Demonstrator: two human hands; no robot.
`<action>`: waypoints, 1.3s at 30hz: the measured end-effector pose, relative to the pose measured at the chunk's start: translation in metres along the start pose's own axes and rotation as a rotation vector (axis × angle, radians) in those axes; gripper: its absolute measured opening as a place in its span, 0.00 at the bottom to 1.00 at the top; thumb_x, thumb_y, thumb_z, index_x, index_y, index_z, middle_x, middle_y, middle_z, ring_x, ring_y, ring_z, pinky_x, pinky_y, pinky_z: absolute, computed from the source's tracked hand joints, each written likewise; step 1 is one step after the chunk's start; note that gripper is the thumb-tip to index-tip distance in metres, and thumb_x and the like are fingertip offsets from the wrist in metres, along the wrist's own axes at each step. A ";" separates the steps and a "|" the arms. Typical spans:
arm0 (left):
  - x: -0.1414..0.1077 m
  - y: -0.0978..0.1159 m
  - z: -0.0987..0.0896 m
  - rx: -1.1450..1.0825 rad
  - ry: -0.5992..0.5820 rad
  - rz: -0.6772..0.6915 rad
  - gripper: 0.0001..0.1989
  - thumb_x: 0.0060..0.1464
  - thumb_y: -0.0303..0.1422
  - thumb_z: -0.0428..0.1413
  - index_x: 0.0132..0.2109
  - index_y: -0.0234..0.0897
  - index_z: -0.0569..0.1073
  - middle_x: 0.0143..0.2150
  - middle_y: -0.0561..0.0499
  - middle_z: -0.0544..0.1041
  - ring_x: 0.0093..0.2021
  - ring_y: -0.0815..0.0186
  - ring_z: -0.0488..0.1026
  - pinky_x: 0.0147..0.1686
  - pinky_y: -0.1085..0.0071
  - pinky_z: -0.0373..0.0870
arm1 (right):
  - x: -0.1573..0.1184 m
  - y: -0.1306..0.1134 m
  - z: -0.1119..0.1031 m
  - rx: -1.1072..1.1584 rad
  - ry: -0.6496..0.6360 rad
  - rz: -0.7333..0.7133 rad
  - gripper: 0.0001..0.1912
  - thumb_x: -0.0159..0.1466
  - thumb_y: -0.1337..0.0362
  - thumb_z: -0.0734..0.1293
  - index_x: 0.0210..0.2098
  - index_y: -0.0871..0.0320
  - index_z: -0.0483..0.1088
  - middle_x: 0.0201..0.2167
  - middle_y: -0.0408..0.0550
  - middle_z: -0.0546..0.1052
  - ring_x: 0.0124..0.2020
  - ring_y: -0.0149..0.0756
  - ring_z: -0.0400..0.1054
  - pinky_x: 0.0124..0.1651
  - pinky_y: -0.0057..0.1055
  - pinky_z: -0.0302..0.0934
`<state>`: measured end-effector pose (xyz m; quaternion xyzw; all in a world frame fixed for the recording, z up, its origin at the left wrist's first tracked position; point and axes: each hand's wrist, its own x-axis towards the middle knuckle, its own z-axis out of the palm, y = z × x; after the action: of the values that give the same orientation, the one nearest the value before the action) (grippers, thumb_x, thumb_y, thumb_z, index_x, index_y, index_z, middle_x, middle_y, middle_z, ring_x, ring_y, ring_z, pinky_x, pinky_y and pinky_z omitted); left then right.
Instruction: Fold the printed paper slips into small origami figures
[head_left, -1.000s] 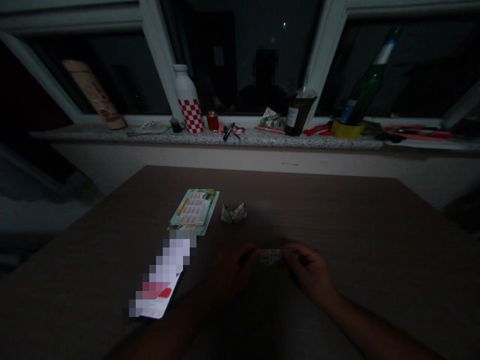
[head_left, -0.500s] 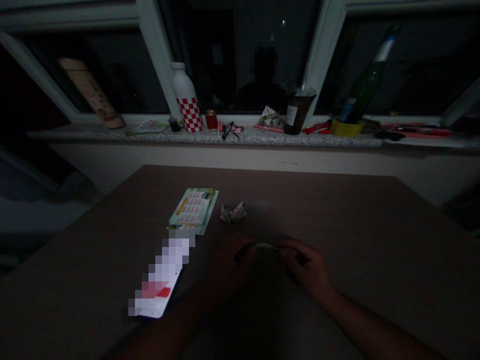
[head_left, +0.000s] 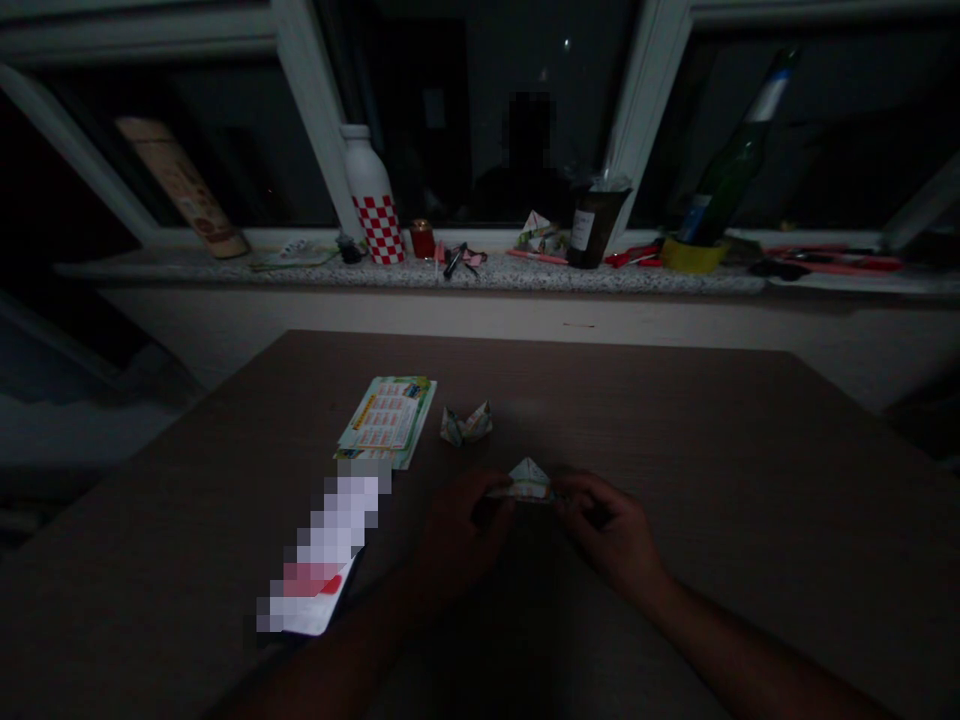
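Left hand (head_left: 466, 525) and right hand (head_left: 611, 522) pinch the folded paper (head_left: 529, 484) by opposite ends! Folding looks in hand; the next move calls for even, steady pressure.

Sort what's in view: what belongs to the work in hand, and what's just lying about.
In the job:
small pale folded printed paper, between left hand and right hand
likely too: two-peaked folded printed paper; flat green-and-white printed sheets

Seemingly just lying about:
lit rectangular phone
white bottle with red checks
tall green glass bottle
tall beige cylinder
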<state>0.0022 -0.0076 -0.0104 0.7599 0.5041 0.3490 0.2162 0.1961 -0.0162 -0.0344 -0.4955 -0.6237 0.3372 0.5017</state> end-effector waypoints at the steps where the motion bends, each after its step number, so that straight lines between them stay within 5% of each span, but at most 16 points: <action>1: 0.000 0.001 0.000 0.001 -0.003 -0.007 0.10 0.55 0.31 0.52 0.45 0.37 0.72 0.41 0.48 0.77 0.40 0.63 0.74 0.42 0.67 0.70 | 0.000 0.000 0.001 0.010 0.004 0.014 0.08 0.59 0.63 0.66 0.37 0.59 0.74 0.21 0.41 0.66 0.22 0.29 0.60 0.24 0.25 0.56; 9: 0.001 0.007 -0.001 -0.032 -0.117 -0.043 0.11 0.55 0.31 0.52 0.46 0.37 0.71 0.40 0.49 0.78 0.35 0.65 0.75 0.36 0.70 0.70 | -0.002 0.003 0.001 0.044 -0.013 0.081 0.10 0.61 0.60 0.65 0.38 0.59 0.73 0.18 0.40 0.66 0.20 0.29 0.60 0.22 0.24 0.54; 16: -0.002 0.011 -0.005 0.083 -0.202 0.045 0.10 0.57 0.31 0.49 0.45 0.36 0.70 0.33 0.49 0.77 0.30 0.65 0.73 0.29 0.71 0.65 | -0.002 -0.004 0.001 -0.107 -0.060 -0.077 0.09 0.59 0.65 0.66 0.40 0.57 0.73 0.34 0.49 0.78 0.31 0.35 0.72 0.32 0.28 0.66; 23: -0.009 0.011 0.002 0.219 -0.215 0.147 0.13 0.59 0.32 0.47 0.50 0.37 0.67 0.36 0.47 0.78 0.33 0.61 0.74 0.33 0.68 0.65 | -0.005 -0.008 -0.002 -0.297 -0.144 -0.155 0.12 0.58 0.70 0.63 0.40 0.56 0.73 0.32 0.47 0.79 0.29 0.35 0.73 0.33 0.28 0.66; 29: -0.015 0.016 0.006 0.244 -0.347 0.286 0.11 0.59 0.32 0.47 0.48 0.37 0.67 0.36 0.47 0.78 0.32 0.61 0.73 0.33 0.67 0.65 | -0.007 -0.004 -0.004 -0.445 -0.196 -0.133 0.17 0.55 0.70 0.65 0.44 0.56 0.73 0.28 0.46 0.79 0.25 0.36 0.71 0.30 0.30 0.65; 34: -0.020 0.025 -0.003 0.107 -0.336 0.320 0.14 0.57 0.34 0.50 0.51 0.38 0.65 0.40 0.46 0.77 0.38 0.60 0.73 0.40 0.65 0.65 | -0.005 -0.008 -0.005 -0.353 -0.227 -0.142 0.13 0.56 0.70 0.64 0.39 0.56 0.75 0.31 0.48 0.80 0.29 0.37 0.73 0.32 0.30 0.65; 39: -0.016 0.024 -0.011 -0.187 -0.312 0.142 0.13 0.59 0.36 0.47 0.49 0.39 0.67 0.38 0.48 0.75 0.35 0.64 0.71 0.36 0.69 0.66 | -0.005 -0.013 -0.006 -0.200 -0.218 -0.174 0.11 0.57 0.70 0.64 0.37 0.58 0.75 0.29 0.48 0.80 0.27 0.35 0.73 0.31 0.27 0.65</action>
<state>0.0044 -0.0320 0.0080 0.8151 0.3747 0.2866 0.3363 0.1982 -0.0253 -0.0227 -0.4475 -0.7455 0.2805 0.4065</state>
